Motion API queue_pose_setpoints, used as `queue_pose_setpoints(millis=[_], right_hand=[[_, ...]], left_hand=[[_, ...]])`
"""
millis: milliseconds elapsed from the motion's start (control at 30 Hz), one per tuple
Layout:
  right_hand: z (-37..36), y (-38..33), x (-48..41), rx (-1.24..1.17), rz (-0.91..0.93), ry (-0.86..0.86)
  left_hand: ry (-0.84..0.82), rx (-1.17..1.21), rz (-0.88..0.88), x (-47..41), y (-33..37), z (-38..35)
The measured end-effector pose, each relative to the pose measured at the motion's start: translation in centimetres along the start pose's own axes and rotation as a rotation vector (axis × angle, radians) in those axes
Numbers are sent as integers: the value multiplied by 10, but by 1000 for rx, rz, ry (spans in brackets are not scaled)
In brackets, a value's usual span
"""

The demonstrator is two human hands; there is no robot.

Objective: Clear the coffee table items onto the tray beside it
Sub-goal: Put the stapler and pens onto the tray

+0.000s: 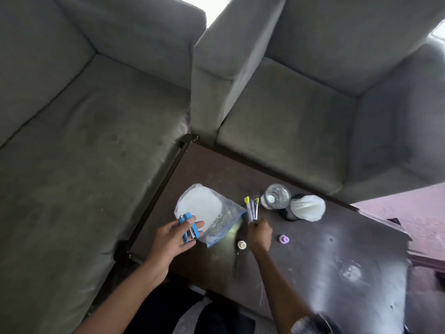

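A dark coffee table fills the lower right. My left hand holds a blue stapler across its fingers, thumb on top, over the table's left edge. My right hand grips a bunch of pens with yellow caps, held upright. A clear plastic bag with a white round plate inside lies by the left hand. A clear water bottle stands behind the pens, beside a white cloth over a dark object. A small white cap and a purple cap lie near my right hand. No tray shows.
A grey sofa runs along the table's left side and a grey armchair stands behind it. Pink floor shows at the right. The table's right half shines with glare.
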State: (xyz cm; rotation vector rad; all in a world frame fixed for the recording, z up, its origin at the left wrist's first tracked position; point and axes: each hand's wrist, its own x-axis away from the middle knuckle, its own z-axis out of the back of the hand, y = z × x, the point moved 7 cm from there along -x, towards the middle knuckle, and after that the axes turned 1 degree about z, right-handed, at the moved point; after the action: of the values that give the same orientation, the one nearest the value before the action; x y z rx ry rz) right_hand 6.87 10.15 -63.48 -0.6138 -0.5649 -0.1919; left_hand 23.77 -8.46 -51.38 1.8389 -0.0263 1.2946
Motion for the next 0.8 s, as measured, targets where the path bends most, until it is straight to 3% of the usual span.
queue_pose_setpoints(millis=[133, 367, 567, 800], right_hand=[[55, 14, 80, -153, 61, 70], [153, 36, 204, -295, 167, 238], [215, 73, 265, -329, 315, 329], [283, 193, 300, -662, 153, 207]], left_hand=[[-141, -108, 18, 26, 2, -45], [-614, -310, 1, 115, -22, -144], [-761, -331, -34, 199, -57, -212], [-887, -423, -56, 280, -138, -287]])
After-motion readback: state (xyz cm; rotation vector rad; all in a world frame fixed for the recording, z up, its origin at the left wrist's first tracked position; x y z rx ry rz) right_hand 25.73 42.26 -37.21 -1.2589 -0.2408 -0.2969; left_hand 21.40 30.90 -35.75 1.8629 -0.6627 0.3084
